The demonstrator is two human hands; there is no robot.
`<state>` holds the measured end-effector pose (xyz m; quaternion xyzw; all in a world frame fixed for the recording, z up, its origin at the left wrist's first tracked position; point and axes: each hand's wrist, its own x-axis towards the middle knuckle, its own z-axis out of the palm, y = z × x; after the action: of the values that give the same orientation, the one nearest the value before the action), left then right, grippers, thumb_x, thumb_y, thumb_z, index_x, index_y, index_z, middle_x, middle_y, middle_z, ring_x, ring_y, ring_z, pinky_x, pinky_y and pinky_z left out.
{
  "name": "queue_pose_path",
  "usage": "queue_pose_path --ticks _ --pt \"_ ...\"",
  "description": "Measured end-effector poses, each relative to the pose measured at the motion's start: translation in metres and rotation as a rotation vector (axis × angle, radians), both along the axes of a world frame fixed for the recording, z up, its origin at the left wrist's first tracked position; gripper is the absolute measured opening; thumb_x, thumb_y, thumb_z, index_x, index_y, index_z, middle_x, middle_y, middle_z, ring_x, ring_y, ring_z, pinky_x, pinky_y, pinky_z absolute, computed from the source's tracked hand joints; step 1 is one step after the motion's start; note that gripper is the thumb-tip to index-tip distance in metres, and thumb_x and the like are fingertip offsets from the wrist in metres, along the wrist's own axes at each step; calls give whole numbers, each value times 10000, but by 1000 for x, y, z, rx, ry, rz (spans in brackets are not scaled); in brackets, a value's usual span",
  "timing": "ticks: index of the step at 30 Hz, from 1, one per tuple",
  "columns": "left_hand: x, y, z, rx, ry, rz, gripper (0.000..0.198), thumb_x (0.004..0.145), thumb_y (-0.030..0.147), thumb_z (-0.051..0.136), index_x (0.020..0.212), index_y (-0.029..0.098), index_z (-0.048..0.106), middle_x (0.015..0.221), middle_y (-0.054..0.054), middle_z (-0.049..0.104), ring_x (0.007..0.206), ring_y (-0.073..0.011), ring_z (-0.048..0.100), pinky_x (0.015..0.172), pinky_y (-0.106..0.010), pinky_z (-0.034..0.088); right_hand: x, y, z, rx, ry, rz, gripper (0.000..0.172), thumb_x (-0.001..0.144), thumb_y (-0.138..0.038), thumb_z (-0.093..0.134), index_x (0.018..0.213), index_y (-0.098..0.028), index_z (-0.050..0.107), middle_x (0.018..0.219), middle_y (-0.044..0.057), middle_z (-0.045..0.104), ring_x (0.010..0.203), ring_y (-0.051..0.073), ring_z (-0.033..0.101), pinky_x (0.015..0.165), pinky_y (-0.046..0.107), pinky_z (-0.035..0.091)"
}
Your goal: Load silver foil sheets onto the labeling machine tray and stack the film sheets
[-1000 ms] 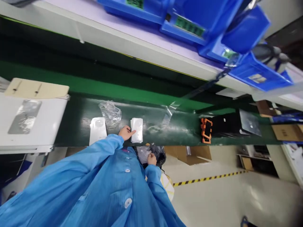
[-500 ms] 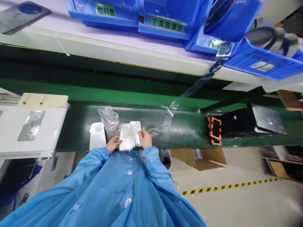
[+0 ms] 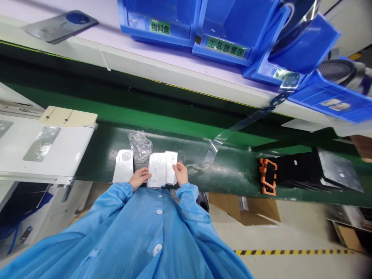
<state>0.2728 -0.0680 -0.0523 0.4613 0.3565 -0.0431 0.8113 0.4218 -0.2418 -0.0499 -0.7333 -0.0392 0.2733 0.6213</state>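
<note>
Evidently, the green surface point(image 3: 229, 172) carries, near its front edge, a wider white pack point(image 3: 157, 170) and, just right of it, a narrower white stack point(image 3: 171, 167). The hands are apart: the left hand point(image 3: 140, 178) touches the pack's outer edge, though whether it grips cannot be told; the right hand point(image 3: 181, 174) pinches the stack's outer edge. Good handling probably calls for light, even pressure, keeping edges squared.
</note>
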Motion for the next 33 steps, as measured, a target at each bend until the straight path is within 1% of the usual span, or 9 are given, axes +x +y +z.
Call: queue_pose_path --ticks 3,6,11,15,22,25,27,30,33 --pt "4 1 0 4 -1 -42 516 555 416 873 882 177 553 729 -20 701 668 -195 687 598 -290 563 -4 6 3 23 42 66 304 676 -391 709 881 -175 649 763 36 707 720 189 656 692 297 521" --pt "10 0 -1 7 -6 -76 523 571 432 864 887 182 530 709 -16 695 645 -195 683 595 -297 560 -7 8 6 68 103 113 314 668 -379 728 896 -175 659 804 40 717 752 188 664 694 289 519" --pt "16 -1 -1 -13 -42 -100 544 606 490 833 926 191 510 742 -15 686 691 -203 687 624 -322 566 -7 -1 8 132 280 33 496 603 -465 793 975 -183 628 856 42 717 698 167 650 588 257 504" --pt "18 -2 0 -41 -70 -121 557 607 496 835 950 191 518 728 2 660 651 -178 667 592 -284 540 -10 -3 9 250 375 12 555 570 -505 829 977 -196 615 843 39 713 740 186 665 646 295 539" --pt "25 -5 3 -60 -80 -111 606 598 519 830 1000 201 507 751 -3 656 658 -159 651 607 -258 509 -17 4 10 385 352 15 548 628 -511 805 1041 -200 620 886 47 713 850 207 675 742 318 556" --pt "26 -6 4 -42 -79 -96 599 592 531 816 989 207 505 735 8 641 653 -155 642 613 -257 502 -14 4 7 315 299 -10 525 649 -515 767 1039 -198 617 884 50 713 836 206 674 723 319 554" --pt "27 -6 3 -16 -70 -87 577 596 531 803 971 208 505 739 10 638 659 -160 641 610 -258 498 -11 4 4 190 202 -41 452 677 -495 720 995 -190 620 855 52 714 798 205 673 699 318 549" --pt "28 -7 2 42 -40 -85 540 605 510 791 943 209 496 742 3 652 639 -172 635 570 -257 480 -5 3 1 50 59 -58 325 700 -404 671 926 -174 628 820 57 717 791 211 671 744 324 540" --pt "29 -8 0 104 -14 -96 500 614 473 786 918 212 488 739 -6 674 620 -184 634 559 -266 473 -6 3 1 -50 -30 -12 312 744 -334 597 1006 -169 627 753 34 707 744 199 660 745 310 528"
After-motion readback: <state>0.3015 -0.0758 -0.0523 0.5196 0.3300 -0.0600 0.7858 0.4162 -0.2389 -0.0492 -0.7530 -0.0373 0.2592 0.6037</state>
